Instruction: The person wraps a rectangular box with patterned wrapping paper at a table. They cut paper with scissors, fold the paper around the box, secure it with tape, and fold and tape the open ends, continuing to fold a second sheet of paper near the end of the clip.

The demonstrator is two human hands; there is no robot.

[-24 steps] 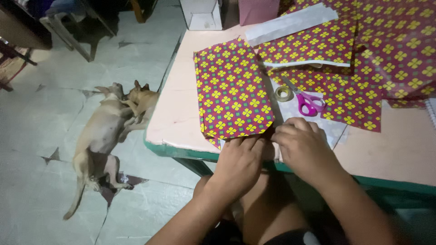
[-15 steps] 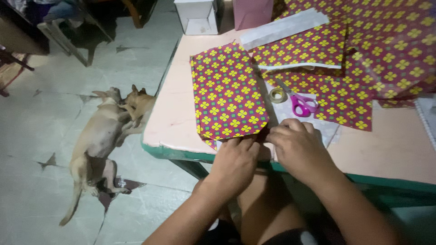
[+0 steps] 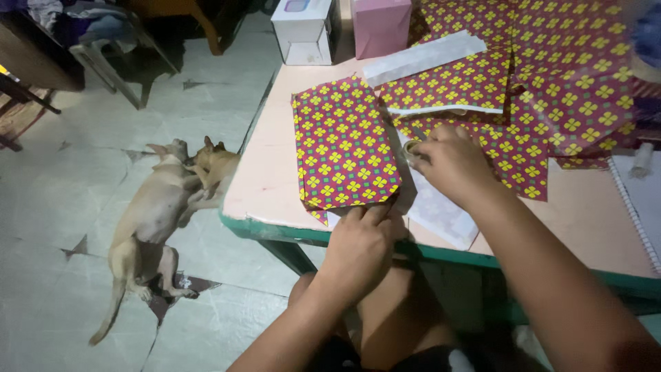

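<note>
The left hand [image 3: 361,244] pressed flat, fingers extended, on the near end of the maroon, yellow-flowered folded paper packet [image 3: 344,145]. The right hand [image 3: 451,162] curled around a clear tape roll [image 3: 412,150]. The packet looked light, creasable, best pinned by its edges; its long axis ran away across the pink table [image 3: 265,179].

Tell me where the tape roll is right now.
In the head view, the tape roll lies on the table under the right hand, right of the wrapped package.

Dim overall; light falls brightest toward eleven o'clock, darkness pools at six, edges are soft and slightly grainy.
</note>
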